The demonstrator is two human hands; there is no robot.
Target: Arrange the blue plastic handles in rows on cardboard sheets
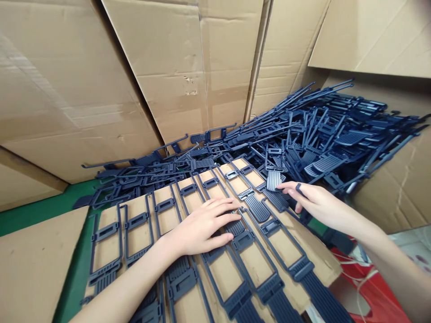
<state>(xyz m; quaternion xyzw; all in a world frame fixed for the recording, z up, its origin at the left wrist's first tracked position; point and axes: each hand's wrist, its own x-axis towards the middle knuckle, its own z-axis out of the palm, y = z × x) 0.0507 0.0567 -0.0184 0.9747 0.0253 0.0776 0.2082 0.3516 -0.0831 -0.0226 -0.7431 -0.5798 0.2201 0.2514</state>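
My left hand point(208, 226) lies palm down, fingers stretched, across dark blue plastic frames set in rows on a cardboard surface. Each frame point(254, 255) has two long side rods, a slotted crosspiece and a ribbed flat end. At the far right edge of the rows, my right hand point(313, 199), wearing a dark ring, has its fingertips on the edge of a ribbed plastic frame end point(274, 180). The fingers are bent around that edge; the far side of the grip is hidden. Part of the frames under my left palm is covered.
A tangled heap of similar frames point(323, 134) rises behind and to the right. Tall cardboard boxes point(175, 58) wall off the back. Green flooring point(70, 197) shows at left beside a cardboard sheet point(37, 264). A red bag point(380, 287) lies at lower right.
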